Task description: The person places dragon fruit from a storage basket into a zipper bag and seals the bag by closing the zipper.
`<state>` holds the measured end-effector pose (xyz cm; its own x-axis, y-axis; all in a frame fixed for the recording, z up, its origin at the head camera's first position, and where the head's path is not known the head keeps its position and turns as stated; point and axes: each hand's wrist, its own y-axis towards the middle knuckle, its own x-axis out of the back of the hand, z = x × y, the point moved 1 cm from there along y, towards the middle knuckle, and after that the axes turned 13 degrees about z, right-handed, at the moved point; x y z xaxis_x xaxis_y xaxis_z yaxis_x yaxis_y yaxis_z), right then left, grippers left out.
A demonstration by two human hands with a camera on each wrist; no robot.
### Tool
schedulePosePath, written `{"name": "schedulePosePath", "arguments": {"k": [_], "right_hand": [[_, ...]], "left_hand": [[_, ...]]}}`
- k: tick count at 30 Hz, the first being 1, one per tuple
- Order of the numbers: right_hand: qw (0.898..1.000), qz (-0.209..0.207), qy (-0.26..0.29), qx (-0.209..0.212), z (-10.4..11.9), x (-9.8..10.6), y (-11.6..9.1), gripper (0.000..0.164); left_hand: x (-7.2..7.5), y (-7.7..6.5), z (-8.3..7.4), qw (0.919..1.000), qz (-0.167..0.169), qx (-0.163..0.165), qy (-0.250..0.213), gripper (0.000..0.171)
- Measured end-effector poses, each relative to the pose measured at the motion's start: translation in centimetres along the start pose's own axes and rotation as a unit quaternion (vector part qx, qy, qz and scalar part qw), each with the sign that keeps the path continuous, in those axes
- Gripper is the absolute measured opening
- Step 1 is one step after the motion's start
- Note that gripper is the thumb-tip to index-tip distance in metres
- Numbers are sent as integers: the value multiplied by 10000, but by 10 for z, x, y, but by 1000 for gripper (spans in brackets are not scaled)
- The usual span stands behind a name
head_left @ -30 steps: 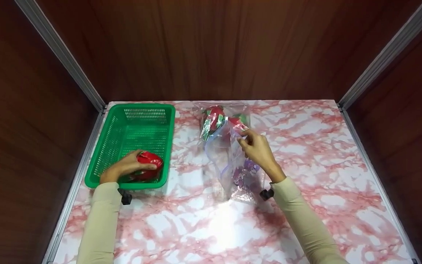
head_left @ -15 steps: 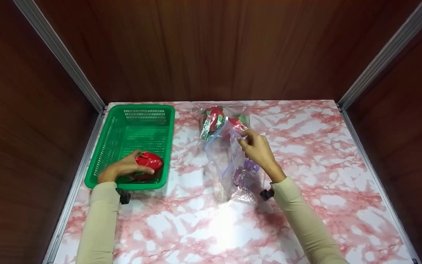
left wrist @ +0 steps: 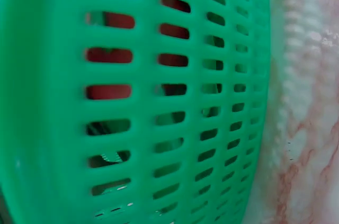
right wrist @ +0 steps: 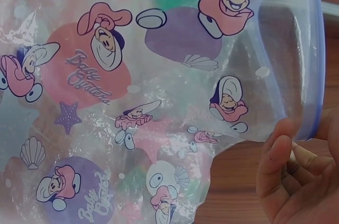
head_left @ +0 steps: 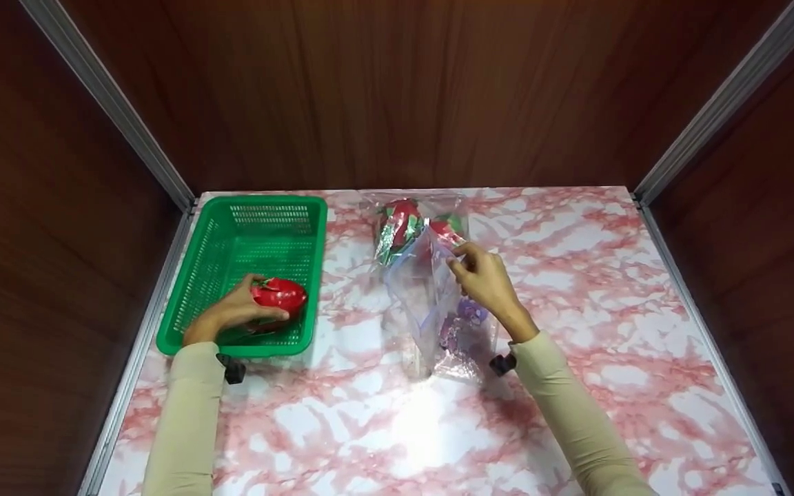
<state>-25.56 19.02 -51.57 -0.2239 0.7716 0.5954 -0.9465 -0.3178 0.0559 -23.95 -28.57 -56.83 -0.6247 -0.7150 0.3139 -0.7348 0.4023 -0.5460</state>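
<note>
My left hand [head_left: 237,308] grips a shiny red dragon fruit [head_left: 280,294] at the near end of a green plastic basket [head_left: 322,269]. Through the slots of the basket wall [left wrist: 145,75], patches of red show in the left wrist view; my left hand itself is hidden there. A clear zip bag [head_left: 412,293] stands with its mouth spread apart. Its edge is pinched between the thumb and fingers of my right hand [head_left: 485,281]. Pink and purple cartoon prints cover the zip bag [right wrist: 159,97] in the right wrist view.
Behind the zip bag lies a clear plastic bag [head_left: 402,227] with red and green fruits in it. The table [head_left: 611,310] has a red-and-white marbled top. Brown panels [head_left: 397,96] close off the back and both sides.
My left hand has shifted slightly up and away from the basket's near rim, with the dragon fruit turning a little in its grip. My right hand and the zip bag hold almost still.
</note>
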Motion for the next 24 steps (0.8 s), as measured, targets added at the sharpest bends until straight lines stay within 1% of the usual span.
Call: {"name": "schedulePosePath", "arguments": {"k": [3,5,9,13,17,19,24], "right_hand": [[10000,15,12,-16,0,0,0,22],[10000,25,24,-8,0,0,1,23],[10000,24,57,6,-1,-2,1,23],[10000,25,72,-15,0,-2,1,23],[10000,19,43,-18,0,-1,1,24],[10000,0,24,-15,1,-1,1,23],[10000,-10,58,12,1,-2,1,23]], "left_hand": [[2,-1,-1,9998,29,-153,100,111],[3,-1,-1,9996,28,-174,221,111],[4,-3,2,9996,-11,-36,275,113],[3,-4,5,9991,-200,-25,383,113],[2,-4,6,9978,-441,-168,465,107],[2,-2,6,9974,-512,-233,457,107],[3,0,7,9959,-690,-217,547,115]]}}
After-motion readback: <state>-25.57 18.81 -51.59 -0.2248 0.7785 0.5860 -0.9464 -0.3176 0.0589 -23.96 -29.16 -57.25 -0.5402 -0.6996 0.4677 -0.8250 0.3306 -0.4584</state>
